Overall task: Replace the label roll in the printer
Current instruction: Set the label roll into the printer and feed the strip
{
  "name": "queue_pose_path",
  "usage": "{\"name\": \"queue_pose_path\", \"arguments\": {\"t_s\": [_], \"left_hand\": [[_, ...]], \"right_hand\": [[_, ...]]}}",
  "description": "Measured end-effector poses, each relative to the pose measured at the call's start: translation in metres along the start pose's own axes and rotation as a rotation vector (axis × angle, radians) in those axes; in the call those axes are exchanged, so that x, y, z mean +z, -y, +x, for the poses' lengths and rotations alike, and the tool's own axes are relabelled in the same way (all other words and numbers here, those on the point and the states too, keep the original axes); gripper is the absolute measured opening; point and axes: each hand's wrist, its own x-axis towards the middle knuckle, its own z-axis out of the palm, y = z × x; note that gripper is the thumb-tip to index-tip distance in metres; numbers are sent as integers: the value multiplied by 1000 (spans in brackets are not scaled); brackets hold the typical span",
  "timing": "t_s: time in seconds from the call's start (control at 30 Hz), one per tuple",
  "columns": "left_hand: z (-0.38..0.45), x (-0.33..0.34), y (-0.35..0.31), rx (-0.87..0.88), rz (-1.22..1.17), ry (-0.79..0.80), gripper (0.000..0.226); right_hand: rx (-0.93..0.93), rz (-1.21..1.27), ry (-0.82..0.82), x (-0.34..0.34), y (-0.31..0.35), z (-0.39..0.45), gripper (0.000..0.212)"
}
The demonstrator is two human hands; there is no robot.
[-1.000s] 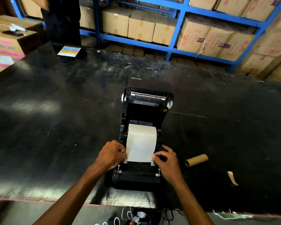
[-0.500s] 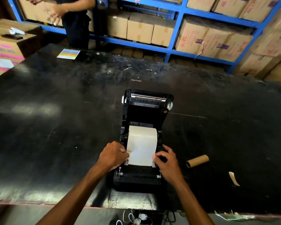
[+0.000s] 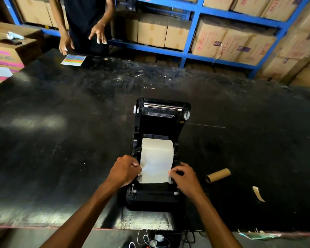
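Printer (image 3: 158,158) is positioned near the front edge of the black bench (image 3: 61,140), lid raised toward the far side. Label roll (image 3: 157,159) is seated in the open bay, its white strip drawn toward the front. The strip's left edge is pinched by the left hand (image 3: 125,170), its right edge by the right hand (image 3: 185,178). Bare bench surface lies on both sides. An empty cardboard core (image 3: 218,175) and a paper scrap (image 3: 258,193) lie to the right, apart from the printer. A coloured sheet (image 3: 73,59) is seen at the far edge, beside another person's hands.
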Motion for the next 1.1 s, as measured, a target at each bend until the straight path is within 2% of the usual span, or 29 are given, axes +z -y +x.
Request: {"name": "queue_pose_path", "arguments": {"t_s": [0.23, 0.37, 0.53, 0.67, 0.77, 0.93, 1.1], "left_hand": [[3, -1, 1, -38, 7, 36, 22], [4, -1, 2, 5, 12, 20, 38], [4, -1, 5, -6, 2, -5, 41], [4, -1, 4, -13, 2, 11, 28], [3, 1, 1, -13, 18, 13, 31], [0, 3, -5, -68, 71, -4, 42], [5, 0, -5, -130, 52, 56, 33]], "right_hand": [[1, -39, -92, 8, 0, -2, 14], [7, -8, -123, 10, 0, -5, 11], [21, 3, -105, 10, 2, -7, 11], [58, -108, -130, 13, 8, -6, 11], [54, -259, -179, 16, 11, -6, 11], [62, -298, -58, 1, 12, -1, 20], [26, -284, -53, -1, 12, 0, 16]]}}
